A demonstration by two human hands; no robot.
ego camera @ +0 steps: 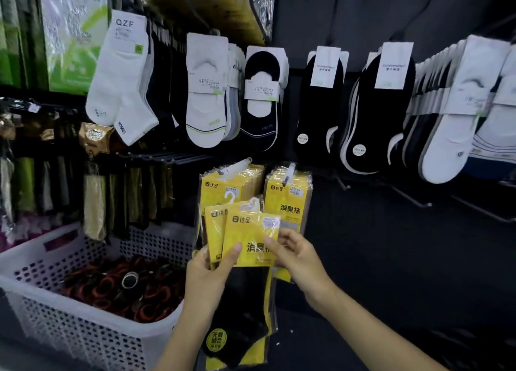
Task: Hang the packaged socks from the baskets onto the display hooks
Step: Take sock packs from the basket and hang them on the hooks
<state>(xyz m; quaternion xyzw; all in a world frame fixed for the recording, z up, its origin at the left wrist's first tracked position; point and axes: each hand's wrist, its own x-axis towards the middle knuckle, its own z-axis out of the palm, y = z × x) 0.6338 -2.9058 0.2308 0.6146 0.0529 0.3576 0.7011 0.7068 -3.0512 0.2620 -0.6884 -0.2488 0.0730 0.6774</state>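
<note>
Some sock packs [287, 203] hang at twelve o'clock; left hand [205, 275] grips an unhung bunch [213, 225], right hand [296, 252] pinches its front pack [251, 242].

glossy plastic-wrapped sock packs [248, 239], perforated plastic basket [64, 312]

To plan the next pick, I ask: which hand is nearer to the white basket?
Left. The left hand holds the yellow sock packs just right of the white basket; the right hand is farther right, on the packs' other side.
</note>
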